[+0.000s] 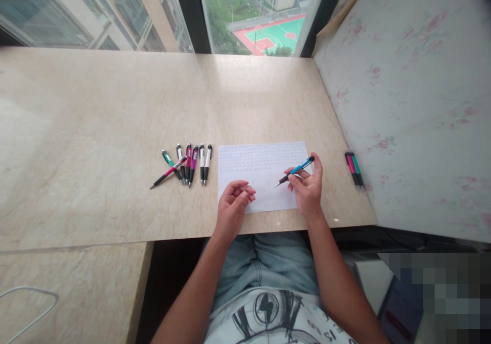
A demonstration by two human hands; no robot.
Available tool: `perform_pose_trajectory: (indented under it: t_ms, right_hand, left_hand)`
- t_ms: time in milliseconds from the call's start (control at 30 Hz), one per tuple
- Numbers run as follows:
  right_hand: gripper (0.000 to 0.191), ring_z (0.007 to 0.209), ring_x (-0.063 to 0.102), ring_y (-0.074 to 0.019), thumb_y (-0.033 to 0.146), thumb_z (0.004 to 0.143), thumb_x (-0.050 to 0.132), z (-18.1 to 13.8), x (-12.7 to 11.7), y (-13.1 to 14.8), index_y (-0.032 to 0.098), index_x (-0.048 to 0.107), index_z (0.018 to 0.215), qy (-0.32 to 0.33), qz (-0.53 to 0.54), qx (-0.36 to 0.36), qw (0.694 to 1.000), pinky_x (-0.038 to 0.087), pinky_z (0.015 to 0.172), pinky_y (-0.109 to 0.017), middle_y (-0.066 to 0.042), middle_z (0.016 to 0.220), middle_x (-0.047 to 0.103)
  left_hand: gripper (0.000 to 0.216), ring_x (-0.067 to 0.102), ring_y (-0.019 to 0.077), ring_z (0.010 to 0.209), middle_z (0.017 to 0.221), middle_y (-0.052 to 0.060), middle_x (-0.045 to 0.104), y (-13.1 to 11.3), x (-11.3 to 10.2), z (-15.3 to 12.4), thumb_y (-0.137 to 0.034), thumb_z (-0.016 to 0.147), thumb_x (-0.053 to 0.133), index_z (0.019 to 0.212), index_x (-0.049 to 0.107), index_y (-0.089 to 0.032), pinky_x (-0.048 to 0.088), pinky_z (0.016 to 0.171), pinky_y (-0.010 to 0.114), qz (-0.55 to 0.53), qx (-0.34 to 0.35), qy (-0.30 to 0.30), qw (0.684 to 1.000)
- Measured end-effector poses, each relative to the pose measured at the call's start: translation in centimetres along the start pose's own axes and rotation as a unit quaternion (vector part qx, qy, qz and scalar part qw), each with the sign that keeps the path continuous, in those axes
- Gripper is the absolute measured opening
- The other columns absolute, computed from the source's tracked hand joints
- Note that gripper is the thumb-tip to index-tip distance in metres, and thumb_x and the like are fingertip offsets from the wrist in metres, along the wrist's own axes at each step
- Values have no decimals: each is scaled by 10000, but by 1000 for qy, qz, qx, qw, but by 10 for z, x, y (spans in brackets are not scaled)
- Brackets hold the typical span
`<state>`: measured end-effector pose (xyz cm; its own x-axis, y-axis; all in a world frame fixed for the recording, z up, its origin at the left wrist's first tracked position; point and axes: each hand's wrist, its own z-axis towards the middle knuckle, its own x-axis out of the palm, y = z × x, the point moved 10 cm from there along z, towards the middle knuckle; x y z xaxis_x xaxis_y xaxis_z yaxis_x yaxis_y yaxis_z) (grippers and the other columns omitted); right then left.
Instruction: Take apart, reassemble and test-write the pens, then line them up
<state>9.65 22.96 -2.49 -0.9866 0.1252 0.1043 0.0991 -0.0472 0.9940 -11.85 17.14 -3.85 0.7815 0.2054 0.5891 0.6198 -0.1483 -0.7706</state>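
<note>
A blue pen (297, 169) with a black grip is held in my right hand (309, 190), tilted over the right part of a white sheet of paper (264, 190). One finger of that hand presses near the pen's clicker end, and the tip points down to the left. Lines of handwriting cover the sheet's upper half. My left hand (233, 201) rests at the paper's lower left edge, its fingers curled in toward the thumb; I see nothing in it.
Left of the paper lie several pens (194, 165) in white, pink, purple and green, one pink pen (169, 173) lying across others. Two pens (353, 170), pink and green, lie by the flowered wall (406, 104). A white cable (53, 295) crosses the lower left surface.
</note>
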Motion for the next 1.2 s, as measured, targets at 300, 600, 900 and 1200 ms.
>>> perform_pose_trajectory:
  t_ms: [300,600,900,1200]
  right_hand:
    - [901,677,667,-152,280,788,740,2,-1,-2,337,205,1510,2,49,-12,999,476,486,-212,-12,900,732]
    - [963,698,666,-152,294,810,714,3,-2,-3,355,90,1541,-4,40,-4,999,481,489,-211,0,919,719]
    - [859,673,675,-155,284,803,725,1,-1,-3,338,206,1485,5,41,-11,999,472,474,-211,-10,898,734]
    - [866,675,676,-160,277,799,738,2,-2,-6,322,216,1488,-2,45,-6,999,481,476,-217,-12,888,740]
  left_hand:
    - [197,618,121,795,887,53,686,1,-4,1,-199,806,730,998,691,-176,482,756,238,-39,-5,-4,999]
    - [127,603,106,738,848,52,674,2,-6,2,-181,799,728,922,700,-164,484,702,209,-70,-19,-17,997]
    - [100,601,97,735,850,56,676,2,-7,3,-170,818,708,918,699,-160,485,702,195,-80,-16,-17,997]
    - [95,594,100,734,850,55,672,3,-8,3,-186,821,709,913,693,-166,482,696,204,-72,-15,-21,997]
